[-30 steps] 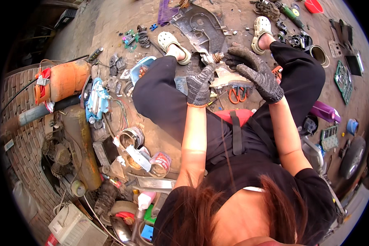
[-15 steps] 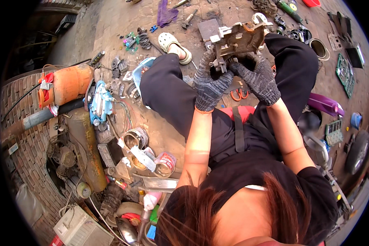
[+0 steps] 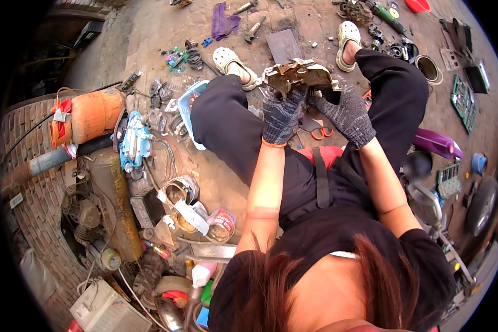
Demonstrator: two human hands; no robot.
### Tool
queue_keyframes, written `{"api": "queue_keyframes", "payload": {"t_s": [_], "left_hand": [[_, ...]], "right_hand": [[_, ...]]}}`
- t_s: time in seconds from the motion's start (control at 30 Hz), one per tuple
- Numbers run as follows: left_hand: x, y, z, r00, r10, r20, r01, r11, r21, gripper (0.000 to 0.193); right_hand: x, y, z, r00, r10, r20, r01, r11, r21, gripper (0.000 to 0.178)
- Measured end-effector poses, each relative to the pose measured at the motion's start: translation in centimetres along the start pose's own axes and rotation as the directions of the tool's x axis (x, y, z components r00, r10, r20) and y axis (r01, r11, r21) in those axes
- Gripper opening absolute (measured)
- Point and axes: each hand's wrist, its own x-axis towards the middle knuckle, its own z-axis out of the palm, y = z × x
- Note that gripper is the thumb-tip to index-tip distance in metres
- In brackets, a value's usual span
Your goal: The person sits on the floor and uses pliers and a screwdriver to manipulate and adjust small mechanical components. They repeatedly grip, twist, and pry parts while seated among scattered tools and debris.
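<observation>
Ground: dirt floor (image 3: 149, 33) is carrying scattered parts and tools; the person is sitting with both knees up, one clog on each foot.
Casing: one rusty metal casing (image 3: 300, 74) is being held up between the knees, ahead of both hands, its long axis running left to right.
Left hand: gloved left hand (image 3: 280, 113) is clamping the casing's near left edge.
Right hand: gloved right hand (image 3: 346, 113) is gripping its near right edge, equally close.
Pliers: one orange-handled pair (image 3: 318, 133) is lying on the floor beneath the hands.
</observation>
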Motion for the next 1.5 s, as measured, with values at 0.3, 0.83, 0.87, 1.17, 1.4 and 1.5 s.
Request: {"api": "queue_keyframes", "payload": {"t_s": [0.3, 0.83, 0.87, 1.17, 1.4, 1.5], "left_hand": [[0.4, -3.5, -0.5, 0.971, -0.230, -0.069, 0.211, 0.953, -0.215, 0.023], [0.5, -4.0, 0.0, 0.989, 0.142, -0.032, -0.137, 0.981, 0.136, 0.020], [0.5, -3.5, 0.1, 0.990, 0.143, -0.011, -0.141, 0.980, 0.140, 0.020], [0.9, -2.5, 1.2, 0.889, 0.432, 0.154, -0.454, 0.785, 0.421, 0.021], [1.5, -2.2, 1.6, 0.840, 0.506, 0.198, -0.527, 0.672, 0.520, 0.025], [2.0, -1.8, 1.4, 0.832, 0.503, 0.235, -0.538, 0.625, 0.565, 0.024]], "right_hand": [[0.9, -4.4, -5.0, 0.977, -0.186, 0.103, 0.191, 0.981, -0.043, 0.060], [0.1, -5.9, -4.7, 0.973, -0.200, -0.113, 0.224, 0.935, 0.274, 0.024], [0.1, -5.9, -4.8, 0.980, -0.177, -0.093, 0.197, 0.929, 0.313, 0.024], [0.0, -6.5, -4.8, 0.984, -0.094, -0.150, 0.159, 0.844, 0.513, 0.019], [0.1, -5.7, -6.3, 0.844, -0.520, -0.132, 0.466, 0.832, -0.301, 0.042], [1.0, -4.5, -6.9, 0.888, -0.460, -0.001, 0.444, 0.858, -0.258, 0.041]]}}
